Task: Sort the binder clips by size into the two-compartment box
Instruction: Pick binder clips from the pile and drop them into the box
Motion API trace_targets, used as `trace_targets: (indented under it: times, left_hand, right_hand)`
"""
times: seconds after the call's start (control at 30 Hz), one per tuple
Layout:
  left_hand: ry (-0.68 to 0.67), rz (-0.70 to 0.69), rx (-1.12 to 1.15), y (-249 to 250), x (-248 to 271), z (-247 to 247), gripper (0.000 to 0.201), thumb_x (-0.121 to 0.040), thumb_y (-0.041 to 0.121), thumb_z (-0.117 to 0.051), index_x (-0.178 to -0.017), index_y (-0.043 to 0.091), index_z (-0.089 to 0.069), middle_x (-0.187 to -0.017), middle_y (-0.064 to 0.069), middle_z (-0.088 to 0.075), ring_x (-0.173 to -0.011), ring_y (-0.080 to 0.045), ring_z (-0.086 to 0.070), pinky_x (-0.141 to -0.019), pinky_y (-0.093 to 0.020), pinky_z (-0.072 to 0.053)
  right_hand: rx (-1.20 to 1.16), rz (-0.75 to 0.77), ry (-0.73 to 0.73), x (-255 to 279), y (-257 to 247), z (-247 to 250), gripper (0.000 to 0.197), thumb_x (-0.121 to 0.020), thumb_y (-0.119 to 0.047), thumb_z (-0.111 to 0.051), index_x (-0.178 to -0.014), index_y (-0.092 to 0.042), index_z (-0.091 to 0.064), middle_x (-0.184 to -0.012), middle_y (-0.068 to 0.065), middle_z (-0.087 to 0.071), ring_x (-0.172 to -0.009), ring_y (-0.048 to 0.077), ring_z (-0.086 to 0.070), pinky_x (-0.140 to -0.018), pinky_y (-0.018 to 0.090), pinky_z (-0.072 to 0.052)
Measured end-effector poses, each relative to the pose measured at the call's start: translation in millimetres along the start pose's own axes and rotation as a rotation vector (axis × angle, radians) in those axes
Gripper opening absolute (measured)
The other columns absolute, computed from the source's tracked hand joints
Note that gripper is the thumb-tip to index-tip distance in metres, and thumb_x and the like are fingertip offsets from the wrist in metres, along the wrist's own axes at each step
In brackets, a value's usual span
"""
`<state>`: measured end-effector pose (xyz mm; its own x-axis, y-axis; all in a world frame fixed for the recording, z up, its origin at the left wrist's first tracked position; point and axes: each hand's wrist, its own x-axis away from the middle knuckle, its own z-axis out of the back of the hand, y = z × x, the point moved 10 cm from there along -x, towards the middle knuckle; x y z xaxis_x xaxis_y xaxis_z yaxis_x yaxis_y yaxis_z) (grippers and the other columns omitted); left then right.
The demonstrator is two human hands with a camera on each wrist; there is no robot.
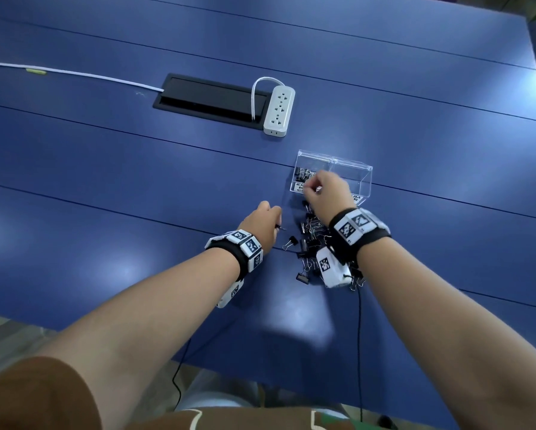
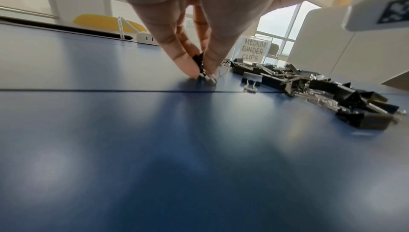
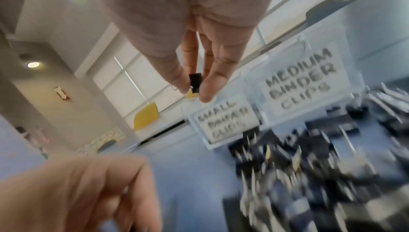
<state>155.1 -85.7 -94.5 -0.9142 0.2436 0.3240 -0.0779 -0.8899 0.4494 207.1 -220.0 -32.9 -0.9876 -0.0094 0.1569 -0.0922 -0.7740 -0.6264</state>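
A clear two-compartment box stands on the blue table, with labels reading small binder clips and medium binder clips. Several small clips lie in its left compartment. A heap of black binder clips lies in front of the box. My right hand hovers over the left compartment and pinches a small black clip between thumb and finger. My left hand is down on the table left of the heap, pinching another small black clip at the surface.
A white power strip and a black cable hatch sit farther back, with a white cable running left. A lone clip lies between my left hand and the heap. Black wrist-camera cords hang over the near table edge.
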Motion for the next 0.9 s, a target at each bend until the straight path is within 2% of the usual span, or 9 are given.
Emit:
trace_targets:
  times: [0.1,0.23,0.3,0.37,0.47,0.57,0.67,0.77,0.9]
  left_hand:
    - [0.019,0.039,0.119,0,-3,7,0.003,-0.087,0.010,-0.056,-0.089,0.011,-0.058,-0.097,-0.007,-0.046,-0.080,-0.034,-0.059,-0.073,-0.037,-0.053]
    - [0.143,0.045,0.270,13,-21,35,0.004,-0.084,0.011,-0.065,-0.087,0.010,-0.063,-0.093,-0.002,-0.048,-0.077,-0.020,-0.053,-0.073,-0.028,-0.046]
    - [0.202,0.010,0.307,26,-34,55,0.006,-0.082,0.011,-0.067,-0.087,0.009,-0.064,-0.091,-0.002,-0.048,-0.075,-0.016,-0.050,-0.072,-0.023,-0.040]
    - [0.245,-0.033,0.319,41,-48,73,0.007,-0.080,0.011,-0.069,-0.086,0.009,-0.065,-0.089,-0.002,-0.049,-0.074,-0.015,-0.050,-0.072,-0.022,-0.040]
    - [0.258,-0.067,0.276,60,-69,91,0.007,-0.080,0.009,-0.067,-0.087,0.007,-0.065,-0.089,-0.003,-0.049,-0.077,-0.020,-0.053,-0.076,-0.025,-0.046]
    - [0.209,-0.060,0.230,72,-83,90,0.010,-0.082,0.005,-0.060,-0.091,0.007,-0.064,-0.094,-0.004,-0.047,-0.088,-0.026,-0.058,-0.083,-0.032,-0.050]
    - [0.167,-0.084,0.180,81,-83,79,0.018,-0.082,0.002,-0.055,-0.096,0.010,-0.063,-0.103,-0.008,-0.053,-0.093,-0.025,-0.057,-0.085,-0.036,-0.051]
    - [0.192,-0.201,0.130,96,-67,67,0.019,-0.079,0.000,-0.053,-0.092,0.012,-0.063,-0.103,-0.008,-0.055,-0.099,-0.025,-0.053,-0.084,-0.039,-0.051]
    - [0.052,-0.245,0.086,96,-47,24,0.016,-0.081,0.003,-0.052,-0.084,0.014,-0.063,-0.100,-0.006,-0.057,-0.093,-0.025,-0.057,-0.081,-0.042,-0.053]
  right_hand:
    - [-0.041,-0.034,0.065,-18,1,29,0.010,-0.087,-0.014,-0.055,-0.090,-0.011,-0.063,-0.091,0.005,-0.065,-0.082,0.019,-0.059,-0.081,0.031,-0.051]
    - [-0.008,-0.030,0.023,-23,6,32,0.016,-0.088,-0.015,-0.056,-0.102,-0.011,-0.064,-0.103,0.008,-0.065,-0.090,0.022,-0.060,-0.085,0.032,-0.050]
    - [-0.011,-0.044,0.042,-14,13,34,0.014,-0.088,-0.016,-0.054,-0.097,-0.011,-0.065,-0.099,0.007,-0.066,-0.084,0.020,-0.059,-0.079,0.028,-0.048]
    - [0.000,-0.086,0.042,-1,26,29,0.017,-0.088,-0.018,-0.052,-0.090,-0.010,-0.067,-0.092,0.006,-0.069,-0.080,0.019,-0.059,-0.077,0.028,-0.048]
    - [0.069,-0.107,-0.044,20,41,8,0.018,-0.088,-0.016,-0.051,-0.091,-0.010,-0.068,-0.095,0.009,-0.069,-0.082,0.022,-0.060,-0.083,0.031,-0.051]
    - [0.139,-0.092,-0.136,32,51,-13,0.023,-0.088,-0.014,-0.053,-0.108,-0.012,-0.063,-0.113,0.008,-0.059,-0.099,0.025,-0.058,-0.093,0.038,-0.050]
    - [0.176,-0.107,-0.168,38,61,-22,0.024,-0.087,-0.015,-0.052,-0.110,-0.013,-0.060,-0.115,0.006,-0.055,-0.103,0.026,-0.056,-0.091,0.041,-0.051]
    - [0.186,-0.139,-0.163,42,69,-20,0.020,-0.086,-0.014,-0.050,-0.102,-0.012,-0.062,-0.108,0.007,-0.056,-0.097,0.027,-0.058,-0.086,0.039,-0.051]
    - [0.166,-0.104,-0.149,40,68,-16,0.022,-0.086,-0.012,-0.047,-0.102,-0.016,-0.062,-0.106,0.008,-0.060,-0.096,0.028,-0.059,-0.084,0.041,-0.052]
